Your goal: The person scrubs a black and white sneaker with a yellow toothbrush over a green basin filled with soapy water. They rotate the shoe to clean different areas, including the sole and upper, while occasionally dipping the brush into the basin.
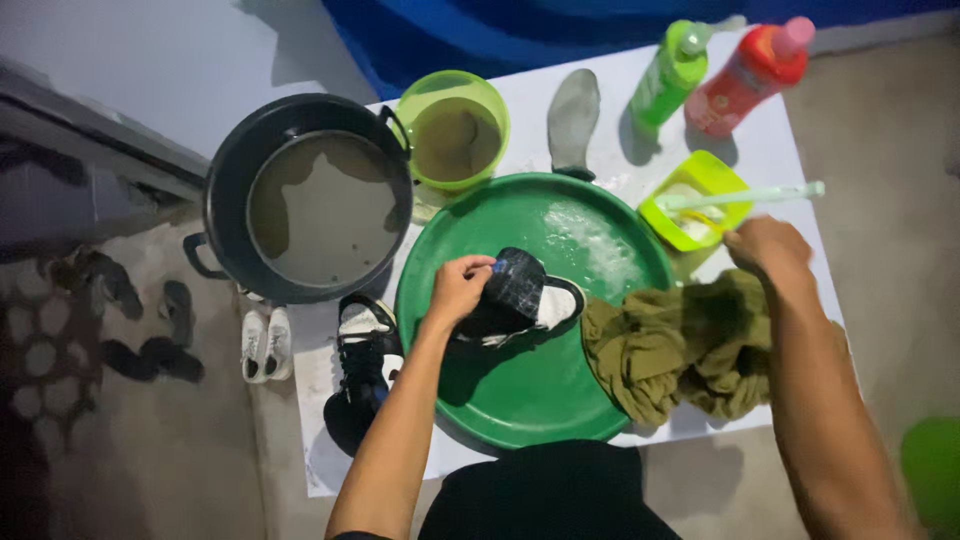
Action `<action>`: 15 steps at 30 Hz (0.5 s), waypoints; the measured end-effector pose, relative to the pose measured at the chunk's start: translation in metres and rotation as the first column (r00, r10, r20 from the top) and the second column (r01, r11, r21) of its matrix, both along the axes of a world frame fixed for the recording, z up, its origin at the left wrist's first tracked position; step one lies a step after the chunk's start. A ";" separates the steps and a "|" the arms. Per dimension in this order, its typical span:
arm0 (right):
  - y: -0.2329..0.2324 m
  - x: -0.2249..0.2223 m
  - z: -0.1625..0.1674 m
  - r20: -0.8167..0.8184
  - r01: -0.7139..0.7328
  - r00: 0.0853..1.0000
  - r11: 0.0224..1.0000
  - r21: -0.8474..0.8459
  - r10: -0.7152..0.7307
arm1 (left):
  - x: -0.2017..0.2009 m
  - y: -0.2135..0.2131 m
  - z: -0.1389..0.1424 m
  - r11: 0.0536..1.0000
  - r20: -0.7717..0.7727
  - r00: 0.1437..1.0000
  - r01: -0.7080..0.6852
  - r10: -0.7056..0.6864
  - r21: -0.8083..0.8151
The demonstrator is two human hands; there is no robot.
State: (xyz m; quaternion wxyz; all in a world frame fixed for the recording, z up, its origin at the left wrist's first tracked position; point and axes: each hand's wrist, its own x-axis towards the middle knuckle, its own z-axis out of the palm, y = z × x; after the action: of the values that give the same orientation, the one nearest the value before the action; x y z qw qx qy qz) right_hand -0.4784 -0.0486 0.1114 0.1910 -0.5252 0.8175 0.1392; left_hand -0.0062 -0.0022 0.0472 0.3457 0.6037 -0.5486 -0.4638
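In the middle of the round green basin (520,400), a black sneaker (520,300) with a white sole edge lies on its side, toe toward the person. The left hand (455,290) grips it at the heel end, fingers curled shut around the shoe. The basin sits on a white table (780,150) and shows a patch of white suds near its far rim.

Over the basin's right rim hangs a crumpled olive-green cloth (670,345), partly inside the basin and partly on the table. The right hand (768,252) is at the cloth's upper right edge; its fingers are bent downward, but whether they clamp the cloth cannot be told.

Just beyond that hand stands a small yellow-green tub (722,178) holding white powder or soap, with a pale green brush handle (745,196) resting across it. Farther back stand a green squeeze bottle (670,75) and a red bottle with a pink cap (750,75), side by side. A grey insole (572,118) lies flat beyond the basin's far rim, beside a lime-green bowl (455,130) of murky water.

Left of that bowl is a large dark pot (310,200) with cloudy water. A second black sneaker (362,365) lies at the table's left edge, beside the basin. On the floor to the left rest a pair of small white shoes (267,345) and dark sandals (150,355).
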 end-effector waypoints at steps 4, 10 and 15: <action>0.054 -0.002 0.015 0.222 0.131 0.971 0.973 -0.188 -0.088 | -0.001 -0.003 -0.006 0.999 0.012 1.000 -0.028 0.028 0.027; 0.102 0.117 -0.046 0.865 -0.006 0.491 0.994 -0.109 0.097 | 0.002 -0.009 -0.008 0.999 0.056 0.998 -0.007 0.004 0.046; 0.128 0.207 -0.106 0.914 -0.017 0.374 0.987 -0.162 0.156 | 0.005 -0.006 -0.008 0.999 0.021 0.999 0.034 -0.034 0.016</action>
State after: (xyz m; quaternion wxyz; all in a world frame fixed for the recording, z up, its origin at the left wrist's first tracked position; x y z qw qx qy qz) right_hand -0.2711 0.0794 0.0050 0.5732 -0.5664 0.5503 -0.2186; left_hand -0.0007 -0.0086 0.0389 0.3271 0.6019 -0.5586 -0.4677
